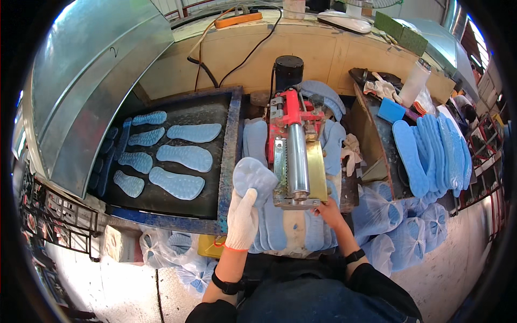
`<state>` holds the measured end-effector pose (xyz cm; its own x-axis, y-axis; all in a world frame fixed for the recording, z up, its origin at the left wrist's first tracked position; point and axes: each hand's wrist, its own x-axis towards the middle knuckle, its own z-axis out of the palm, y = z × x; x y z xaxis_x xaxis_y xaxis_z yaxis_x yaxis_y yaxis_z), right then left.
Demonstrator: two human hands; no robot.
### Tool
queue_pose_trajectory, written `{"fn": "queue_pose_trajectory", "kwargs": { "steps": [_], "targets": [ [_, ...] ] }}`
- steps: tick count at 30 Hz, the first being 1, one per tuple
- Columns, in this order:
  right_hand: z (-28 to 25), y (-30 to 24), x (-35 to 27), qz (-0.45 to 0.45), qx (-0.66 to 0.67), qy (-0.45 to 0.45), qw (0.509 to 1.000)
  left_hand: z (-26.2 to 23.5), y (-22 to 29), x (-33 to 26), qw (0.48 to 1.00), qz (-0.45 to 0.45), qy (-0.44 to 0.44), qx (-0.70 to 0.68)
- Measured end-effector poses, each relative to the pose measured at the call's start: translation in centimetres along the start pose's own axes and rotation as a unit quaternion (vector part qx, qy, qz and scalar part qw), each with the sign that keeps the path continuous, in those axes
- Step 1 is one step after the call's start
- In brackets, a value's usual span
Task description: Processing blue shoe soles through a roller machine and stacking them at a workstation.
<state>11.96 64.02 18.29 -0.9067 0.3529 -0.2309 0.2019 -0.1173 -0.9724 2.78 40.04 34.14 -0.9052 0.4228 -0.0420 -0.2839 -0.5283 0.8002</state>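
Note:
My left hand [242,218], in a white knit glove, holds a light blue foam insole [254,175] up by its edge, thumb on its face. The insole's end rests against the left side of a red roller machine [291,116] with a shiny steel roller [298,161] and a brass-coloured plate [316,167]. My bare right hand [330,213] is at the machine's front right corner, its fingers closed there; what they grip, if anything, is hidden. More blue insoles [276,229] lie in rows under and around the machine.
On the left, a dark conveyor bed [210,102] with a blue frame carries several insoles below a metal hood [97,70]. To the right, insoles [431,156] stand stacked on a side table near a bottle [414,81]. Filled plastic bags [401,237] sit on the floor.

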Motion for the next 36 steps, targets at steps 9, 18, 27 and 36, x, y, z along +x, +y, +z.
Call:
{"fn": "queue_pose_trajectory", "kwargs": {
  "steps": [9,18,27,36],
  "targets": [
    [0.1,-0.4,-0.1,0.006,0.006,-0.011,1.000,0.1,-2.2,-0.2,1.000,0.004,0.023,-0.012],
    [0.2,-0.7,-0.2,0.015,-0.010,-0.014,1.000,1.2,-1.5,0.5,0.958,0.111,0.028,0.263],
    [0.3,-0.6,-0.4,0.004,-0.003,-0.011,1.000,1.7,-1.1,1.9,0.947,0.118,0.042,0.297],
    [0.0,-0.7,-0.2,0.003,-0.028,-0.018,0.999,0.9,-0.7,2.8,0.987,0.063,0.005,0.149]
  ]
}}
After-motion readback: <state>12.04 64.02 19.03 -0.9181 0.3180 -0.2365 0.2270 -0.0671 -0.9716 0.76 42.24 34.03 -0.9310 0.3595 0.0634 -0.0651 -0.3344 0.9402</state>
